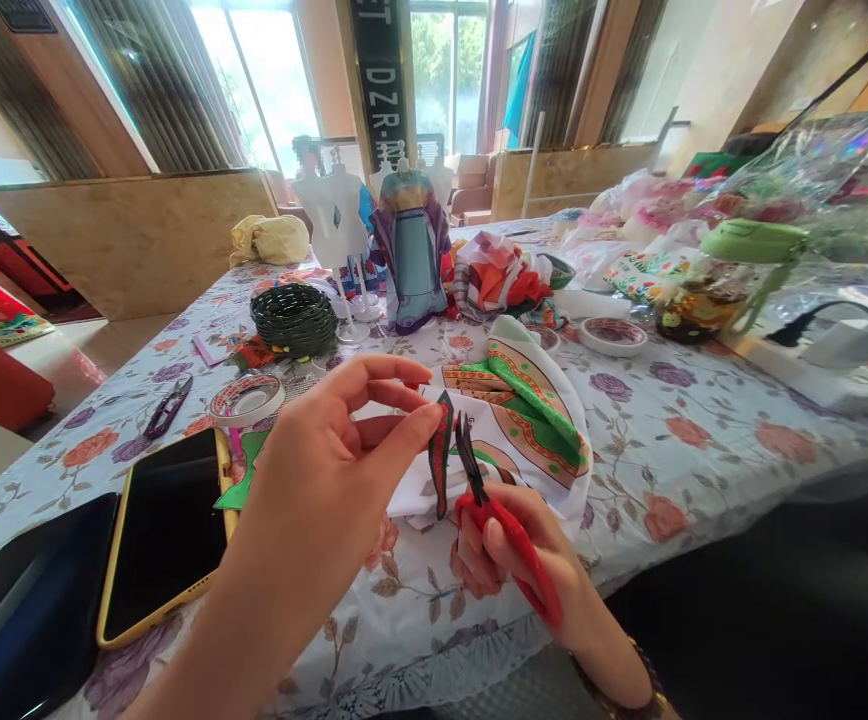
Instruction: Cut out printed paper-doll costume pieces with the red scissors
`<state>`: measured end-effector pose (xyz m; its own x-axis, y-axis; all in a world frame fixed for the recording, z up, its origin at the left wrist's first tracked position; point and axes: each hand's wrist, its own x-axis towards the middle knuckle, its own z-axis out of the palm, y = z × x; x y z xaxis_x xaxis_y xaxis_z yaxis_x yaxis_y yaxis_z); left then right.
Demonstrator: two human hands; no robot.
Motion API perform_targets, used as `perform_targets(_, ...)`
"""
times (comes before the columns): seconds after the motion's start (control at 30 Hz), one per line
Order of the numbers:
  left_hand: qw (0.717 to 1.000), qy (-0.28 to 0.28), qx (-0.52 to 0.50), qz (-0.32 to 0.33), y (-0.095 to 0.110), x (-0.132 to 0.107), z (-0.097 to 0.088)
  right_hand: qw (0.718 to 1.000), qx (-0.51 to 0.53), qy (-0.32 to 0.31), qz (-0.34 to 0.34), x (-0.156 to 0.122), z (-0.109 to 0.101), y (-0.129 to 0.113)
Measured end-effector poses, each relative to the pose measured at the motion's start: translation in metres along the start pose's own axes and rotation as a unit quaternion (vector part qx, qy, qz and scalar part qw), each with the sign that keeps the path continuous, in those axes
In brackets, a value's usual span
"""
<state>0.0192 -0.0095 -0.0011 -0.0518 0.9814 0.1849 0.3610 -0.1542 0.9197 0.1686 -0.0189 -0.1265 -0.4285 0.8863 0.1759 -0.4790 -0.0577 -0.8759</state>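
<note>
My left hand point(359, 430) pinches a narrow strip of dark green and red patterned fabric point(440, 470) between thumb and fingertips; the strip hangs down. Close to its right side, my right hand point(524, 550) grips red-handled scissors point(513, 545), their dark blades pointing up and slightly apart from the strip. Behind both hands lies white fabric printed with green and orange patterned shapes point(531, 400). A bright green cut piece of fabric point(240, 488) shows partly behind my left wrist.
Two phones, one black point(36, 600) and one yellow-cased point(168, 530), lie at left near thread snips point(169, 405) and a tape roll point(248, 398). Farther back are a dark woven basket point(294, 318), a small dressed mannequin point(413, 255), and a green-lidded bottle point(719, 285).
</note>
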Motion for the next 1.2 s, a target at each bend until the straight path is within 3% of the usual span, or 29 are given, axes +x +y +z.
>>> perform_targets(0.27, 0.997, 0.06, 0.047, 0.028, 0.007, -0.008, 0.008, 0.999, -0.031, 0.01, -0.008, -0.003, 0.003, 0.0)
perform_targets(0.67, 0.997, 0.07, 0.035, 0.004, 0.006, -0.008, 0.007, 0.995, -0.089, 0.037, -0.002, -0.002, 0.002, 0.0)
perform_targets(0.9, 0.997, 0.059, -0.031, -0.039, 0.001, -0.007, 0.007, 0.994, -0.107, 0.036, 0.004, -0.001, 0.003, -0.001)
perform_targets(1.2, 0.996, 0.062, -0.048, -0.032, -0.002, -0.008, 0.006, 0.991, -0.13, 0.036, -0.004, -0.002, 0.0, -0.001)
